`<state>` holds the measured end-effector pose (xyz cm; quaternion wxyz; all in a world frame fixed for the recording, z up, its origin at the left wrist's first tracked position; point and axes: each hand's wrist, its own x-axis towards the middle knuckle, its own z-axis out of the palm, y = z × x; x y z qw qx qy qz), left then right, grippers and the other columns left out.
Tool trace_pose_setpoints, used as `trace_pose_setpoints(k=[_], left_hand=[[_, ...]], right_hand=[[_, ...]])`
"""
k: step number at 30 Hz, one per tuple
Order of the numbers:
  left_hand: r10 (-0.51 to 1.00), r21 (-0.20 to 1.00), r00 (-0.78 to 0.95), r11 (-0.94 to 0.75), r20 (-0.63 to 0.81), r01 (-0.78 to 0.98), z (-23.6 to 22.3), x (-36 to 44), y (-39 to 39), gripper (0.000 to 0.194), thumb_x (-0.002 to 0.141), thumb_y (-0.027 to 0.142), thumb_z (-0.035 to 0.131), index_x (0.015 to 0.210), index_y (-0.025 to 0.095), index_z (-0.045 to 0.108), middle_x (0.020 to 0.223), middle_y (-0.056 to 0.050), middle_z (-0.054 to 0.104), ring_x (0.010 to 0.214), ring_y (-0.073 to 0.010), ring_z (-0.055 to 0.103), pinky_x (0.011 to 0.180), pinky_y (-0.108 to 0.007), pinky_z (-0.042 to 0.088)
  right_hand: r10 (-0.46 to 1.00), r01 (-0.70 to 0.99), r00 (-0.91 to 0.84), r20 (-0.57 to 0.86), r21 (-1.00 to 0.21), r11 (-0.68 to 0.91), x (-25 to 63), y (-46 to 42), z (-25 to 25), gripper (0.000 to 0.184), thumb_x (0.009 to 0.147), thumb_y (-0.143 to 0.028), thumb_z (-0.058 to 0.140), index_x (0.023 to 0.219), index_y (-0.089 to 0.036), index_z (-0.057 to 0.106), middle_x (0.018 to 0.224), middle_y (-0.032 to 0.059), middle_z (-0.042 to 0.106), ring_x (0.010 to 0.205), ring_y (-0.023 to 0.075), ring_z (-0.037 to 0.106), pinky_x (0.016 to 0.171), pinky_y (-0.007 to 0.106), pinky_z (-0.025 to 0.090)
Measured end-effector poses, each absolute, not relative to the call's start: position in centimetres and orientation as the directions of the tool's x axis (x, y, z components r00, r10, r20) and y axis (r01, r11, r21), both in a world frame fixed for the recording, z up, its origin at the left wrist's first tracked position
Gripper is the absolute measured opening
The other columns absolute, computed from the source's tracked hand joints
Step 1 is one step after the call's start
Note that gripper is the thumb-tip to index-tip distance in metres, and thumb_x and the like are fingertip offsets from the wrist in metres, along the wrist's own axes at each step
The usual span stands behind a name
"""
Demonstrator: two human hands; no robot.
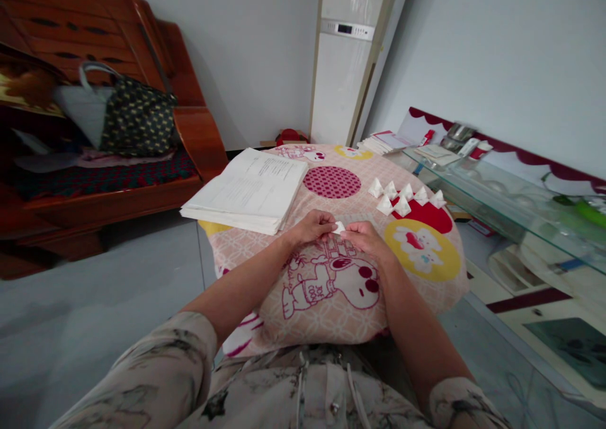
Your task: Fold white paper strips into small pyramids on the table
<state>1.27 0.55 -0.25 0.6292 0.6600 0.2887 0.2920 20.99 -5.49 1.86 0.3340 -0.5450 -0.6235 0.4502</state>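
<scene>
Between my two hands is a small piece of folded white paper [339, 228], pinched from both sides above the patterned tablecloth [279, 328]. The fingertips of my left hand [313, 227] grip its left edge, and my right hand [363, 236] holds its right edge. Parts of the paper are hidden by the fingers. Just behind it lies a flat greyish strip [360, 217], partly covered by my right hand. To the right stand several small pointed folded-paper shapes [402, 207], grouped in rows. A thick stack of printed paper sheets [250, 186] lies at the table's left side.
A glass-topped cabinet [511, 208] adjoins the table on the right, carrying metal bowls [458, 135] and small items. More papers [386, 142] lie at the far edge. A wooden bench [113, 176] with bags [137, 117] stands left; a tall white air conditioner [345, 69] is behind.
</scene>
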Motion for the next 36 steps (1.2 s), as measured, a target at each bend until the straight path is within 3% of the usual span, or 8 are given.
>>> trace_pose_setpoints(k=[11,21,27,36], left_hand=[[0.722,0.984,0.686,-0.171,0.091,0.049,0.9,1.3,-0.1,0.041,0.082,0.051,0.069,0.068,0.015,0.054,0.052,0.004,0.051,0.046,-0.0052,0.037,0.047,-0.02,0.025],[0.764,0.975,0.632,-0.215,0.128,0.062,0.6,1.9,-0.1,0.043,0.083,0.053,0.064,0.065,0.016,0.052,0.051,0.006,0.042,0.046,-0.0062,0.036,0.047,-0.02,0.024],[0.824,0.979,0.546,-0.204,0.154,0.031,0.4,2.0,-0.1,0.039,0.084,0.05,0.064,0.067,0.017,0.051,0.054,0.006,0.043,0.049,-0.0062,0.035,0.048,-0.02,0.026],[0.828,0.957,0.531,-0.273,0.179,0.102,0.5,2.3,0.0,0.041,0.084,0.047,0.065,0.062,0.016,0.049,0.054,0.006,0.042,0.052,-0.0062,0.035,0.05,-0.02,0.027]], right_hand=[[0.97,0.236,-0.235,-0.062,-0.972,-0.005,20.8,-5.6,1.2,0.034,0.074,-0.047,0.072,0.061,-0.019,0.057,0.044,-0.0071,0.039,0.041,0.0074,0.031,0.042,0.024,0.019],[0.959,0.215,-0.274,-0.067,-0.977,-0.006,20.4,-5.6,1.1,0.03,0.077,-0.044,0.07,0.063,-0.018,0.06,0.041,-0.008,0.04,0.038,0.0067,0.03,0.041,0.023,0.019],[0.95,0.144,-0.309,-0.046,-0.99,-0.001,20.3,-5.6,1.3,0.031,0.078,-0.046,0.068,0.067,-0.017,0.064,0.041,-0.0069,0.044,0.038,0.0077,0.035,0.042,0.023,0.024],[0.964,0.131,-0.254,-0.083,-0.99,-0.051,19.6,-5.5,1.2,0.035,0.075,-0.051,0.07,0.064,-0.02,0.056,0.041,-0.0046,0.048,0.036,0.0092,0.038,0.039,0.023,0.027]])
